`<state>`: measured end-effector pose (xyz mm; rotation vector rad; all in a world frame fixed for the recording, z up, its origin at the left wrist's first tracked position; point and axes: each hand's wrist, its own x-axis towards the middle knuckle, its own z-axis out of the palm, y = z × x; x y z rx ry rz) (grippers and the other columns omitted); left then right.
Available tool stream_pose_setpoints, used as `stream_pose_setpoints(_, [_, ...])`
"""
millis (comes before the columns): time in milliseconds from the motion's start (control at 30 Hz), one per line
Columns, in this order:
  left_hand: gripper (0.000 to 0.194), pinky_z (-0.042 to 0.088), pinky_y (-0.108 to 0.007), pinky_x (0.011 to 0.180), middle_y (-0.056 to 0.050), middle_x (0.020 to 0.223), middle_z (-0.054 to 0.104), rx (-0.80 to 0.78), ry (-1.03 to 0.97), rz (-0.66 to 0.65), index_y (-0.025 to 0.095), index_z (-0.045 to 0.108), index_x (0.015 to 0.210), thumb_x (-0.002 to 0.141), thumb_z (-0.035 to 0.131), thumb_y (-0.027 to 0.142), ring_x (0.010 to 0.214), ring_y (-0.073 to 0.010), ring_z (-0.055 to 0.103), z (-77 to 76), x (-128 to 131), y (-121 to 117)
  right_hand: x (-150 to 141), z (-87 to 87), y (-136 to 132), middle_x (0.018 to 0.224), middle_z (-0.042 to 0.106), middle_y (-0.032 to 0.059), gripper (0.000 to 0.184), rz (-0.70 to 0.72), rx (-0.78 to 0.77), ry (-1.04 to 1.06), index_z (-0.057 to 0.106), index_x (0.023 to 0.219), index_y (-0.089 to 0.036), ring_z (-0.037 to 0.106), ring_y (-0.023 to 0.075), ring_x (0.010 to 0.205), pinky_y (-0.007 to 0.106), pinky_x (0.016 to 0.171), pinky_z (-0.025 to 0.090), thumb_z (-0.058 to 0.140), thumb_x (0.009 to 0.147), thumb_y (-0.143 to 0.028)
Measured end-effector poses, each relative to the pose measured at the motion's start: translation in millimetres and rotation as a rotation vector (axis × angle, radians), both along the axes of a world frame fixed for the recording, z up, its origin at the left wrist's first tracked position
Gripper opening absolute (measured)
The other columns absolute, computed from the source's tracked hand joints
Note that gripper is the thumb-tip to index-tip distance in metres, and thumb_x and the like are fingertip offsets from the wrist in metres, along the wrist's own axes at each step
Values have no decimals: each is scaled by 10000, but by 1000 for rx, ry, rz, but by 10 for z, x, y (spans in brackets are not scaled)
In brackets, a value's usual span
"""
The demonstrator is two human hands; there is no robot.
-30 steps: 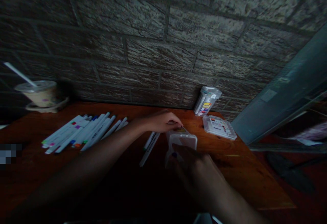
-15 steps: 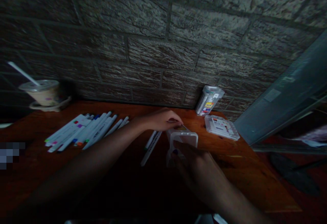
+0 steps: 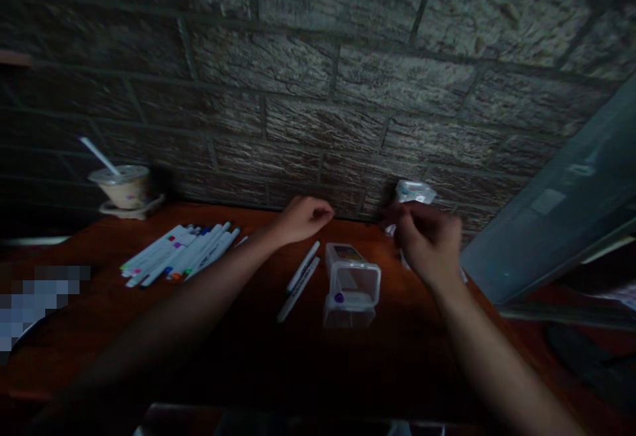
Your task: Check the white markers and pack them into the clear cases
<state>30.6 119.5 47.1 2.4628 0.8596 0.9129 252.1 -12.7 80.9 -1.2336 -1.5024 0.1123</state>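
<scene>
A clear plastic box (image 3: 375, 283) lies on its side on the table, its mouth facing me. Inside it I see the purple end of a marker (image 3: 338, 297). To its left, two white markers (image 3: 299, 289) lie side by side. My left hand (image 3: 305, 218) is above and behind these, fingers curled in, with nothing visible in it. My right hand (image 3: 431, 240) is right of the box, over the flat clear case (image 3: 405, 260) and in front of the upright clear container (image 3: 416, 191); motion smears its fingers, and it covers most of the case.
A pile of white markers with coloured ends (image 3: 173, 254) lies on the wooden table (image 3: 238, 350) at left. Behind it, a lidded cup with a straw (image 3: 122, 187) stands on a holder. A stone wall (image 3: 298, 124) borders the back; a grey metal post (image 3: 546, 204) rises at right.
My right hand has come away from the box's mouth and moved right and back. My left hand has lifted off the box and shifted left. The box stays on the table.
</scene>
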Motion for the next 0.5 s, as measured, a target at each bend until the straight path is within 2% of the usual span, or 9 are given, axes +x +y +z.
stream_pose_setpoints(33, [215, 490, -266, 733, -65, 938, 815, 5, -1, 44, 152, 800, 982, 927, 594, 182, 841, -195, 736, -6, -34, -24, 43, -64, 224, 641, 729, 45, 368, 39, -39, 99, 742, 747, -173, 556, 139, 449, 251, 435, 395, 598, 936, -454])
stream_pose_setpoints(100, [194, 485, -263, 720, -55, 886, 809, 4, 19, 108, 155, 797, 932, 902, 606, 159, 806, -189, 730, -59, -104, -94, 99, -242, 580, 633, 732, 62, 405, 46, -57, 139, 747, 784, -157, 564, 152, 463, 251, 437, 401, 557, 923, -486])
stream_pose_setpoints(167, [175, 485, -250, 700, -36, 844, 802, -16, 50, 159, 166, 787, 893, 888, 613, 146, 772, -176, 727, -170, -177, -182, 126, -448, 760, 574, 701, 58, 432, 46, -66, 149, 734, 756, -159, 556, 162, 448, 259, 431, 396, 526, 913, -504])
stream_pose_setpoints(267, [166, 484, -248, 678, -36, 848, 799, -61, 99, 257, 171, 767, 889, 924, 612, 222, 771, -176, 730, -410, -284, -300, 157, -716, 749, 575, 708, 64, 406, 71, -93, 116, 725, 730, -170, 584, 181, 471, 281, 470, 430, 517, 907, -471])
stream_pose_setpoints(333, [198, 471, -261, 648, -44, 813, 789, -93, 144, 325, 174, 762, 886, 934, 631, 315, 748, -193, 727, -566, -345, -353, 188, -823, 672, 596, 720, 63, 376, 94, -113, 68, 729, 726, -183, 620, 199, 509, 293, 501, 450, 537, 898, -457])
stream_pose_setpoints(400, [232, 459, -270, 628, -53, 821, 791, -122, 203, 353, 186, 764, 859, 906, 673, 394, 757, -213, 732, -681, -388, -388, 221, -872, 615, 621, 730, 60, 339, 110, -127, 12, 737, 734, -197, 652, 217, 560, 304, 540, 465, 559, 890, -440])
stream_pose_setpoints(500, [226, 454, -279, 633, -55, 858, 799, -142, 280, 358, 211, 769, 850, 864, 716, 429, 784, -229, 740, -759, -407, -429, 251, -892, 603, 615, 717, 51, 310, 120, -139, -71, 729, 703, -217, 645, 222, 566, 316, 565, 452, 590, 883, -427])
